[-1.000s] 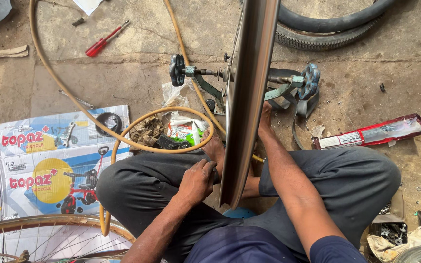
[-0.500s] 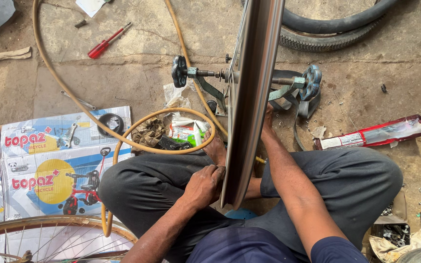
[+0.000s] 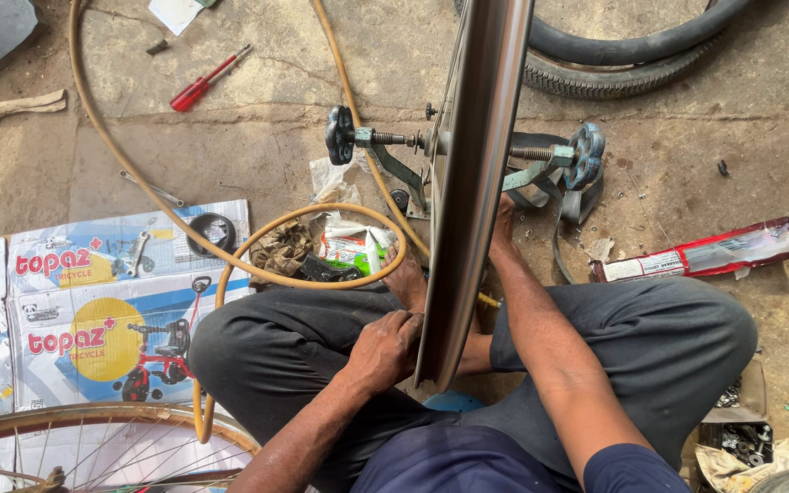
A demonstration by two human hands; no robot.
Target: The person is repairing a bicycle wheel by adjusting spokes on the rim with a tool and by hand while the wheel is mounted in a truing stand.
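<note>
**spoke_nut:** So where was the wheel rim (image 3: pixel 477 183) sitting? It ran edge-on down the middle of the frame, clamped upright in a truing stand (image 3: pixel 550 164) on the concrete floor (image 3: pixel 230 137), between the person's knees.

**rimtape:** Yep. Bare polished metal, silvery, no tyre on it. I'd guess it was stiff and fairly light but slick, and it'd dent if knocked, so best held by the edges low down. The left hand (image 3: pixel 385 350) was curled shut, pinching the rim's near edge at centre-bottom. The right hand (image 3: pixel 502 239) reached behind the rim, so I couldn't tell if it was open or gripping.

**spoke_nut:** Other stuff?

**rimtape:** Yellow hose (image 3: pixel 303 219) looping left of centre, red screwdriver (image 3: pixel 207 79) upper left, black tyre (image 3: pixel 632 46) top right.
</note>
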